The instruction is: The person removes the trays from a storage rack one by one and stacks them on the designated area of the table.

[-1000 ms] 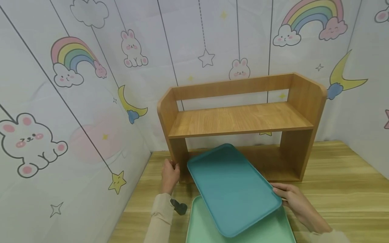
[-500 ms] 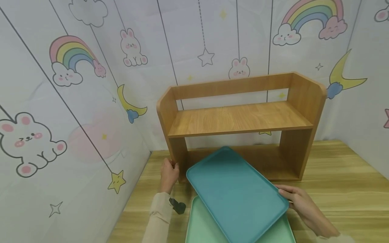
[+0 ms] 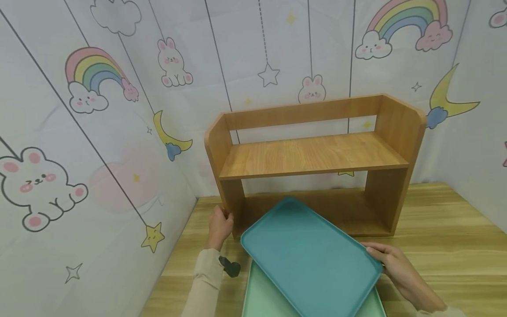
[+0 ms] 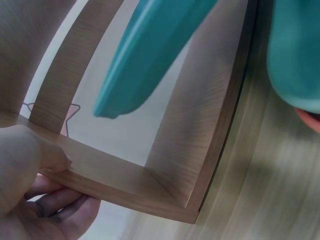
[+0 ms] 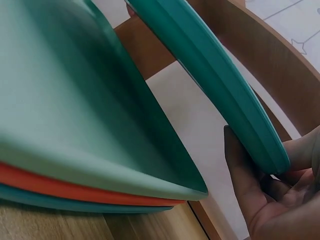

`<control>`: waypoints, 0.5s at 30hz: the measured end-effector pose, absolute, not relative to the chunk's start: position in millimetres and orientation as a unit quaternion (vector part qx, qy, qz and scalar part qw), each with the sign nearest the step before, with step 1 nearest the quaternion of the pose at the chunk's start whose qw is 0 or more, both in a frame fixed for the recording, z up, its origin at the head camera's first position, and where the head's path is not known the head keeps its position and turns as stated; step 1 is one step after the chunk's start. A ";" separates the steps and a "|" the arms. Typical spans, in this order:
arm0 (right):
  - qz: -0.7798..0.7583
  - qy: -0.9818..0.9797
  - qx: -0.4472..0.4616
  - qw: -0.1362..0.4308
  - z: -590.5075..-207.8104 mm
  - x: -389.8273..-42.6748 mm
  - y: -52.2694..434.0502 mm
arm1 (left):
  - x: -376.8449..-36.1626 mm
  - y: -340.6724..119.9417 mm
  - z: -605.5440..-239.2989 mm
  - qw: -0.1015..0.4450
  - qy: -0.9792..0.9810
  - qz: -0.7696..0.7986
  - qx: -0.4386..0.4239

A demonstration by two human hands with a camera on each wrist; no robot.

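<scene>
My right hand (image 3: 390, 264) grips the right edge of a teal tray (image 3: 309, 255) and holds it tilted above a mint green tray (image 3: 259, 297). The teal tray's far end points into the lower opening of a wooden shelf (image 3: 309, 154). In the right wrist view my right hand's fingers (image 5: 245, 175) curl under the teal tray's rim (image 5: 225, 75), thumb on the other side. My left hand (image 3: 219, 224) holds the shelf's left side panel. In the left wrist view the left hand (image 4: 35, 185) pinches that panel (image 4: 115, 175), thumb on one face and fingers on the other.
The mint tray (image 5: 75, 100) tops a stack with an orange tray (image 5: 75, 192) and another teal one (image 5: 60, 202) beneath, on a wooden table (image 3: 443, 237). Cartoon-printed walls close in at the left and back. The shelf's upper board is bare.
The teal tray has slid down and to the right, towards me, with my right hand moving the same way. My left hand has stayed on the shelf's side panel.
</scene>
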State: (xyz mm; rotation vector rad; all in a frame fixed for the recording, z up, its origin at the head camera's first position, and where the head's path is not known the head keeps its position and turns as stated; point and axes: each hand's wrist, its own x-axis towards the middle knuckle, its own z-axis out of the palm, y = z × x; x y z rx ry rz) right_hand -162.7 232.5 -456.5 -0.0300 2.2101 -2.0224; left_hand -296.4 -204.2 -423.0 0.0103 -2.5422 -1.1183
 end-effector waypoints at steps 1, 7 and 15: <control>-0.675 0.735 -0.007 0.071 -456.3 -162.5 232.4 | -296.1 -204.6 -422.7 0.178 -0.901 -0.396 0.004; -0.677 0.733 -0.004 0.062 -456.7 -161.6 231.8 | -296.6 -207.0 -420.6 0.154 -0.906 -0.394 0.012; -0.679 0.732 -0.003 0.060 -460.1 -158.3 233.1 | -301.0 -210.3 -417.5 0.128 -0.919 -0.372 0.001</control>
